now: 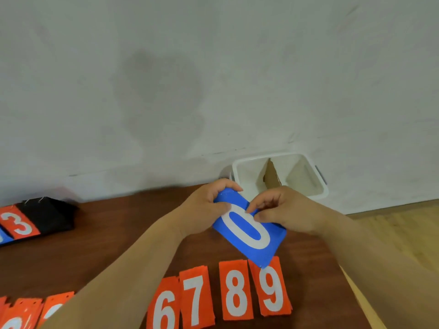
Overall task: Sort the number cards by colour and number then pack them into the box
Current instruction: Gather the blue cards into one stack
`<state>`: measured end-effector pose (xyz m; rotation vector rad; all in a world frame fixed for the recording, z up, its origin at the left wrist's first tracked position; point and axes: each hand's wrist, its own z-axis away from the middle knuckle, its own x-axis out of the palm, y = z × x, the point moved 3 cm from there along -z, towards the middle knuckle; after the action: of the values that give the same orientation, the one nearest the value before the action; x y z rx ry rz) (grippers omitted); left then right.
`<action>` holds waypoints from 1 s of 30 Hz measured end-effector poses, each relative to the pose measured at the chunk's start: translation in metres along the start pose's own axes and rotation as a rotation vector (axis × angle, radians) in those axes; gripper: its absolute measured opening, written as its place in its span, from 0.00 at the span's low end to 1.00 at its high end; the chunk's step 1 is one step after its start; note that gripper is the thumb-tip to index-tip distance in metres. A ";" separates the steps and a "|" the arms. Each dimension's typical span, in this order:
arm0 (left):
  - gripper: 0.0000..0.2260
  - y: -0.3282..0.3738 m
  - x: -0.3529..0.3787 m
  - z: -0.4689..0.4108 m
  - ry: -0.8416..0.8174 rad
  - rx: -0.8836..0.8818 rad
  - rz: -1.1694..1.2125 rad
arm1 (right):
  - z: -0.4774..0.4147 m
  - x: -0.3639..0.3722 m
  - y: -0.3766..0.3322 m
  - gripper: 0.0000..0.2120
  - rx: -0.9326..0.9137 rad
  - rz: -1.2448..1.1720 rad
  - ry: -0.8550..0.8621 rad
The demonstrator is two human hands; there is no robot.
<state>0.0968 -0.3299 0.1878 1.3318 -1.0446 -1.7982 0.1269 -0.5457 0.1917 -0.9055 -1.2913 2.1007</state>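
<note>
Both hands hold a stack of blue number cards with a white 0 on top, raised above the brown table. My left hand grips the stack's far end, fingers curled over its edge. My right hand pinches the top card near the middle of its right side. Below, orange cards lie in a row along the near edge: 6, 7, 8 and 9. More orange cards lie at the lower left, partly hidden by my left forearm. A white box stands behind my hands.
A black scoreboard stand with an orange 3 card sits at the table's far left. A pale wall runs along the back of the table. A cardboard divider stands inside the white box. Light wooden floor shows to the right.
</note>
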 end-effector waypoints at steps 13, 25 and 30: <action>0.32 -0.101 0.024 -0.085 0.026 -0.075 -0.424 | -0.098 -0.057 0.052 0.11 0.297 0.359 0.618; 0.33 -0.118 0.038 -0.103 0.014 -0.070 -0.217 | -0.176 -0.028 0.082 0.14 0.462 0.849 0.326; 0.33 -0.118 0.038 -0.103 0.025 -0.079 -0.233 | -0.196 -0.017 0.097 0.15 0.394 1.249 0.026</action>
<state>0.1804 -0.3297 0.0506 1.4727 -0.8234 -1.9644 0.2787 -0.4876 0.0449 -1.7931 -0.1368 3.0077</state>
